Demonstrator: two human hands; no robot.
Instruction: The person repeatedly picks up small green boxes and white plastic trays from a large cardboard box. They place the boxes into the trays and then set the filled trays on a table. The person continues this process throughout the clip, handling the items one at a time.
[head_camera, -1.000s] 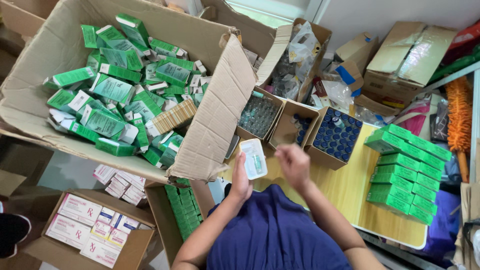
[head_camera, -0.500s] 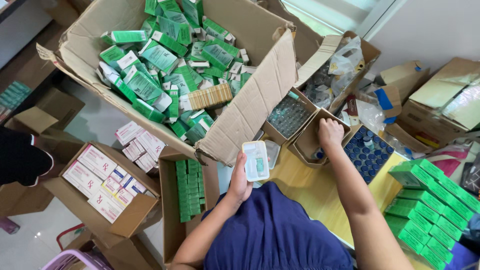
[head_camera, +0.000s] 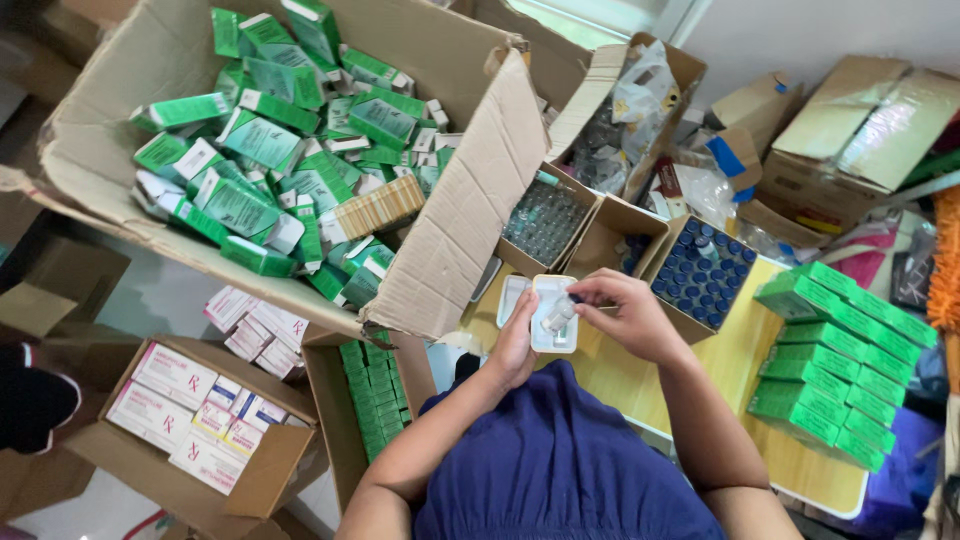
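— Left hand (head_camera: 515, 345) cupping a small white plastic tray (head_camera: 553, 312) from below, fingers wrapped round its left edge. Right hand (head_camera: 630, 315) over it, fingers (head_camera: 585, 297) pinched narrow on a small clear vial (head_camera: 558, 318), lowering it into the tray's slot.

— Held where?

— Above the near-left edge of the yellow tabletop (head_camera: 740, 400), just in front of the open box of blue-capped vials (head_camera: 703, 278). Second empty tray (head_camera: 511, 298) just left of it, against the flap of the big carton of green boxes (head_camera: 290, 170).

— Risks?

— Likely a slip: thin tray gripped along one edge only, so a hard push on the vial could tip it and spill the vial to the floor. Glass by the look, though hard to tell; breakage possible.

— Anything else?

— Stacked green boxes (head_camera: 840, 360) far right, well apart, no hazard there. Right elbow close to the tabletop edge; a bump could jog the pinch. Vial tilted, not yet seated; could jam crooked in the slot.
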